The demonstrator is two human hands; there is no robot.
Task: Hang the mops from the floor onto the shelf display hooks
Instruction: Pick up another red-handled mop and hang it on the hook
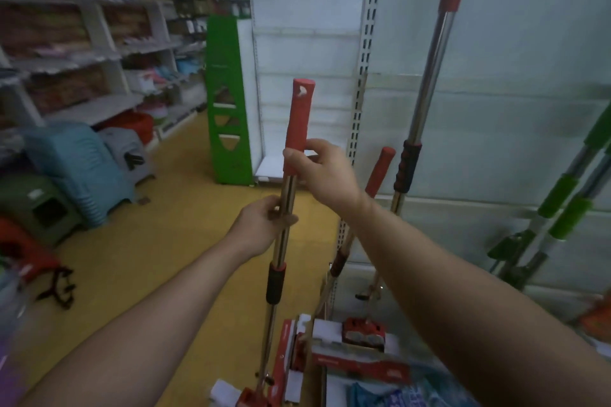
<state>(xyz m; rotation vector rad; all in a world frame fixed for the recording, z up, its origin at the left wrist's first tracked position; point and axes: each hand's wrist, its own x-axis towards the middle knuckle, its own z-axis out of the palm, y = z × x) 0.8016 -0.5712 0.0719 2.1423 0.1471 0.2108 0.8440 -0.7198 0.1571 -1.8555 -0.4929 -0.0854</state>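
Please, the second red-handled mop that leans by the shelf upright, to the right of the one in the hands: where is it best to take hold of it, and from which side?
Probably the red grip at its top, or the bare pole just under it. It leans toward the shelf upright, so come from the aisle side, at the left, where the pole is free.

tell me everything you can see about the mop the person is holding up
The mop stands nearly upright in the aisle, tilted slightly. It has a shiny metal pole, a red grip sleeve on top with a pale scuff near its end, and a black collar with a red ring lower down. Its red head fitting sits at the bottom edge of the view, partly cut off. The left hand grasps the bare pole; the right hand pinches the base of the red grip.
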